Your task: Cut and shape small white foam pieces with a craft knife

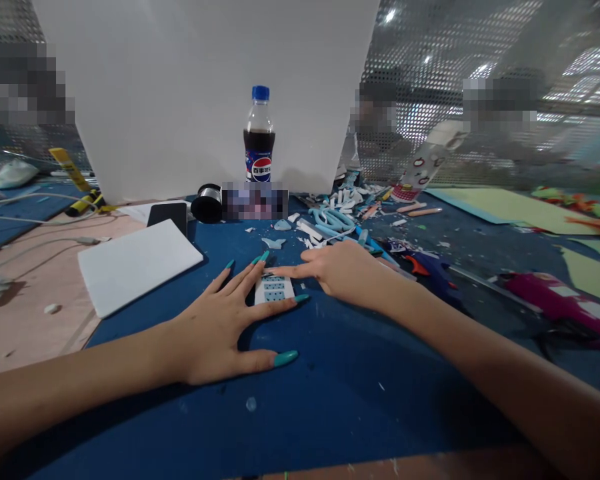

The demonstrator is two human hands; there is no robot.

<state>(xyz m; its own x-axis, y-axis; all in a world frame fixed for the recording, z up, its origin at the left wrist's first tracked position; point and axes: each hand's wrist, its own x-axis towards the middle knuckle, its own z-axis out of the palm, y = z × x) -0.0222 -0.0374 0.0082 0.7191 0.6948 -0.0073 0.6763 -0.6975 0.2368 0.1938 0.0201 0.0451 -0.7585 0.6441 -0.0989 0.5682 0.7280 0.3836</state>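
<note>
One capped bottle (259, 137), partly full of cola, stands beyond the left hand (220, 327).

My left hand (225, 327) palm down and flat, fingers fanned wide, thumb out to the side, long teal nails, my right hand (345, 270) just beside it, palm down, index finger stretched toward the left fingertips, both forearms bare, reaching forward, converging.

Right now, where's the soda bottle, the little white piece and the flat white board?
soda bottle (261, 168): head view, on its label.
little white piece (275, 291): head view, on its blue-dotted middle.
flat white board (139, 265): head view, on its middle.
</note>
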